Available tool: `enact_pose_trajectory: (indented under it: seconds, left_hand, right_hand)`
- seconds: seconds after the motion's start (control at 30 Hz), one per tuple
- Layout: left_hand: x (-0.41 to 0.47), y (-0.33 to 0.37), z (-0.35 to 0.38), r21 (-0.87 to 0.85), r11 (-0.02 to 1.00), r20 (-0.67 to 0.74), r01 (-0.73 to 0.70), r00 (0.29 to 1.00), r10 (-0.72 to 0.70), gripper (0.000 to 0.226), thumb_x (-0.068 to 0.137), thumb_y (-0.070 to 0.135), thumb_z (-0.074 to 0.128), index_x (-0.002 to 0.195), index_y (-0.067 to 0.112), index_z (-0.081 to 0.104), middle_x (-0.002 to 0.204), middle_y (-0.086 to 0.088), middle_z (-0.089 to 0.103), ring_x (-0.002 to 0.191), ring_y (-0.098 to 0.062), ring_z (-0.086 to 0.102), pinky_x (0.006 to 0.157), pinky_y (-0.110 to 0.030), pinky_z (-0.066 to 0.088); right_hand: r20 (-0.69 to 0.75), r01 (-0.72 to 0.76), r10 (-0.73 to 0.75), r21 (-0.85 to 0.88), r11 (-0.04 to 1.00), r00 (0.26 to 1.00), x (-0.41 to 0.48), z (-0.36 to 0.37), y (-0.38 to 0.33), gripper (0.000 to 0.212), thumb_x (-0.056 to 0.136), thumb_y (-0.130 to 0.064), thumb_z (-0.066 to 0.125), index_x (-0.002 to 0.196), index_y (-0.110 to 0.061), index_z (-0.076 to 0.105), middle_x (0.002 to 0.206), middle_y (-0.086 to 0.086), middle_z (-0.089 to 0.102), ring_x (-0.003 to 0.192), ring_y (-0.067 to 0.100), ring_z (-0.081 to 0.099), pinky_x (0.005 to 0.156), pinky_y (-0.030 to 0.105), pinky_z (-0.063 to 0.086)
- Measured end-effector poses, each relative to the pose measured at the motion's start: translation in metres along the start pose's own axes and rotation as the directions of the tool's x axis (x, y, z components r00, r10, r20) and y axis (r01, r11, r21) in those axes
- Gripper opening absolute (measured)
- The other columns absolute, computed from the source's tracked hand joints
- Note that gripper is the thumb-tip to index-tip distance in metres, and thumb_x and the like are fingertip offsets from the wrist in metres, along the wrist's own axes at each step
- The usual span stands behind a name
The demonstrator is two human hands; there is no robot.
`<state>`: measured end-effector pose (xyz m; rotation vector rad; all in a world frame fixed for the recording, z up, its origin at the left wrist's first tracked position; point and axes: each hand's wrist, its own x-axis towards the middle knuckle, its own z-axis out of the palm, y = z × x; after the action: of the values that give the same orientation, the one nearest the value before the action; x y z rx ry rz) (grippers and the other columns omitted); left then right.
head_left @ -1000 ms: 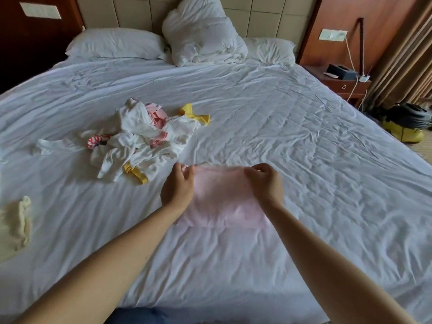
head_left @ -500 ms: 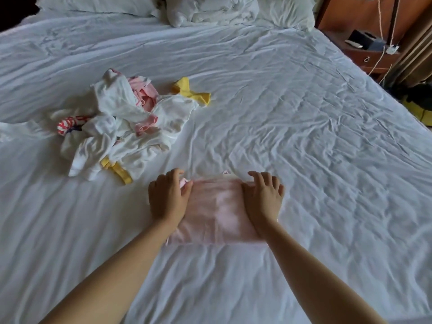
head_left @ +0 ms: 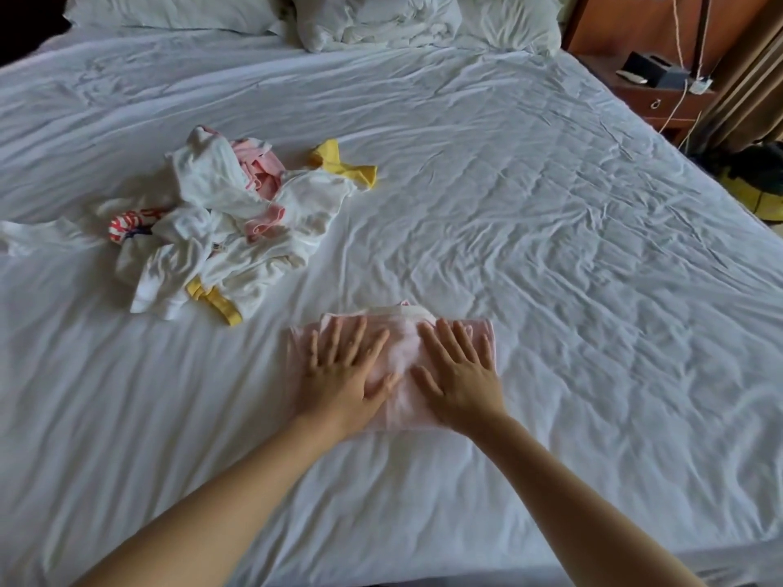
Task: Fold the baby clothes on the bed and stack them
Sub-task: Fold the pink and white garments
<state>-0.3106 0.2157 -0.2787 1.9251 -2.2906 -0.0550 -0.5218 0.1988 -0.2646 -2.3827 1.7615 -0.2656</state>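
A folded pale pink baby garment (head_left: 402,353) lies flat on the white bed sheet (head_left: 529,247) in front of me. My left hand (head_left: 345,374) presses on its left half with fingers spread and straight. My right hand (head_left: 459,374) presses flat on its right half. A white edge of the garment peeks out at its far side. A loose pile of baby clothes (head_left: 220,235), mostly white with pink, yellow and red-striped pieces, sits to the upper left, apart from both hands.
White pillows and a bunched duvet (head_left: 381,19) lie at the head of the bed. A wooden nightstand (head_left: 661,95) with a dark box and cables stands at the right. A yellow and black object (head_left: 758,184) is on the floor beside the bed.
Both hands let go of the garment's far edge after folding it toward me, then opened and now lie flat on it. The camera has tilted down.
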Motion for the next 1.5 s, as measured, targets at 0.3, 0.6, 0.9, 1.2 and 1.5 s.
enact_pose_trajectory:
  seconds: [0.3, 0.6, 0.9, 1.2, 1.5]
  left_hand:
    - [0.000, 0.004, 0.004, -0.011, 0.997, 0.055, 0.080, 0.995, -0.080, 0.086, 0.083, 0.079, -0.005, 0.154, 0.034, 0.019, 0.163, -0.006, 0.011, 0.149, -0.041, 0.008, 0.116, -0.062, 0.009]
    - [-0.031, -0.012, -0.006, -0.094, 0.982, -0.091, 0.165, 0.981, -0.174, 0.061, 0.090, 0.053, 0.036, 0.135, 0.020, 0.058, 0.151, -0.018, 0.040, 0.140, -0.041, 0.034, 0.116, -0.053, 0.014]
    - [-0.028, -0.011, -0.030, -0.320, 0.801, 0.102, 0.506, 0.859, -0.502, 0.054, 0.088, 0.038, 0.060, 0.141, 0.035, 0.049, 0.154, -0.012, 0.032, 0.137, -0.030, 0.034, 0.115, -0.037, 0.024]
    - [-0.019, -0.026, -0.045, -0.629, 0.653, 0.194, 0.421, 0.899, -0.392, 0.038, 0.076, 0.011, 0.074, 0.109, 0.030, 0.073, 0.116, -0.001, 0.068, 0.100, -0.020, 0.065, 0.082, -0.025, 0.049]
    - [-0.020, -0.028, -0.054, -0.817, 0.481, 0.154, 0.319, 0.923, -0.352, 0.054, 0.078, -0.004, 0.058, 0.132, 0.007, 0.059, 0.126, -0.004, 0.058, 0.112, -0.008, 0.048, 0.081, -0.011, 0.037]
  right_hand:
    - [-0.024, -0.027, 0.026, -0.015, 1.000, 0.999, 0.001, 0.007, -0.001, 0.069, 0.089, -0.067, 0.014, 0.153, -0.041, 0.014, 0.162, -0.004, 0.014, 0.151, 0.017, 0.002, 0.120, 0.041, -0.012]
    - [0.017, -0.208, 0.207, 0.077, 0.975, 0.978, -0.022, -0.008, 0.002, 0.070, 0.085, -0.067, 0.004, 0.149, -0.046, 0.024, 0.164, 0.002, -0.006, 0.149, 0.021, -0.017, 0.116, 0.042, -0.018]
    - [0.149, -0.494, 0.472, 0.200, 0.846, 0.869, -0.013, -0.025, 0.000, 0.050, 0.090, -0.059, 0.049, 0.139, -0.050, 0.043, 0.155, 0.010, 0.025, 0.145, 0.034, 0.013, 0.119, 0.039, 0.009]
    - [0.176, -0.444, 0.408, 0.299, 0.845, 0.896, -0.009, -0.044, 0.003, 0.038, 0.083, -0.041, 0.063, 0.120, -0.042, 0.064, 0.110, 0.006, 0.070, 0.102, 0.030, 0.060, 0.085, 0.029, 0.045]
    - [0.060, -0.365, 0.380, 0.447, 0.817, 0.923, -0.012, -0.071, -0.008, 0.050, 0.080, -0.004, 0.060, 0.126, -0.020, 0.065, 0.117, 0.010, 0.070, 0.102, 0.027, 0.065, 0.080, 0.021, 0.042]
